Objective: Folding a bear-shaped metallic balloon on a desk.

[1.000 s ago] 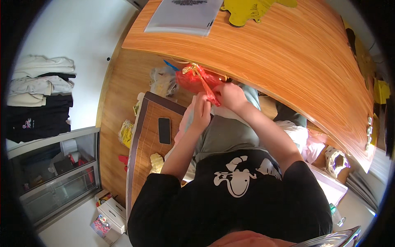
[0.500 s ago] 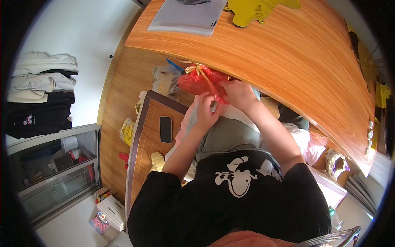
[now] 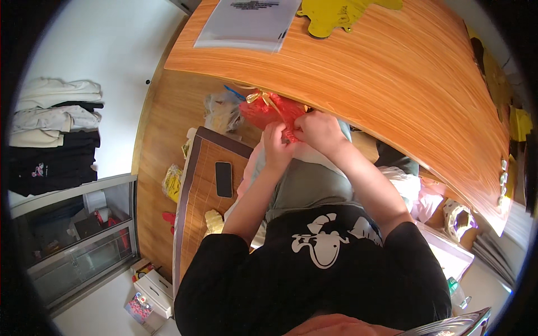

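Observation:
A red sheer piece that looks like a gauzy bag (image 3: 259, 116) lies over my lap, just under the desk's near edge. A gold ribbon bow (image 3: 259, 97) sits on its far left part, and a strand runs down across the red material. My left hand (image 3: 277, 147) pinches the gathered near edge of it. Close beside it, my right hand (image 3: 320, 131) has its fingers bent and pressed on the same gathered edge. The fingertips of both hands nearly meet there. Part of the red piece is hidden behind my hands and under the desk edge.
The wooden desk (image 3: 364, 73) fills the upper right, with a clear plastic sleeve (image 3: 241, 28) and yellow cutout shapes (image 3: 336, 17) on it. A phone (image 3: 223, 179) rests on the woven mat (image 3: 193, 193) left of me. Plastic bags (image 3: 223, 112) lie on the floor.
Both hands stay at the red piece, and their fingertips have drawn closer together on its gathered edge. The whole view has shifted slightly.

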The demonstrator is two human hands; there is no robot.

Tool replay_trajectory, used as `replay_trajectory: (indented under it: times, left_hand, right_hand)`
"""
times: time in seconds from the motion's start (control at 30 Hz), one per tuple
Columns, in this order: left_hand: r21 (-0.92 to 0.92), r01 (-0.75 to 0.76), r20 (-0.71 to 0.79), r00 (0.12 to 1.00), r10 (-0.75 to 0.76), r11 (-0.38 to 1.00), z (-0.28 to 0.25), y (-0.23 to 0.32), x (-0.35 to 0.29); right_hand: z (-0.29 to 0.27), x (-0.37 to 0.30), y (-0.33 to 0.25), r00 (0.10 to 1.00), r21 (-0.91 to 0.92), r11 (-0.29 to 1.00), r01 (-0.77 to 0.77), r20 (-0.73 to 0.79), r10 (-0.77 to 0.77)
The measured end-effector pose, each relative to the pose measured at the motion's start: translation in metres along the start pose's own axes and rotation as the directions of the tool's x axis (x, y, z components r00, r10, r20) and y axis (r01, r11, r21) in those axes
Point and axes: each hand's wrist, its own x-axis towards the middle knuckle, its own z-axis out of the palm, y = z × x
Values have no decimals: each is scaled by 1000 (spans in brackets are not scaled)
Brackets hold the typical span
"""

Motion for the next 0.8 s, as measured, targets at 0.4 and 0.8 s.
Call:
replay_trajectory:
  times: [0.4, 0.8]
  left_hand:
    - [155, -120, 7, 993, 121, 981, -15, -18, 6]
    - [345, -423, 50, 899, 434, 837, -25, -26, -6]
  right_hand:
    - [0, -5, -15, 986, 52, 998, -26, -161, 34]
    - [-46, -65, -20, 993, 204, 975, 88, -101, -69]
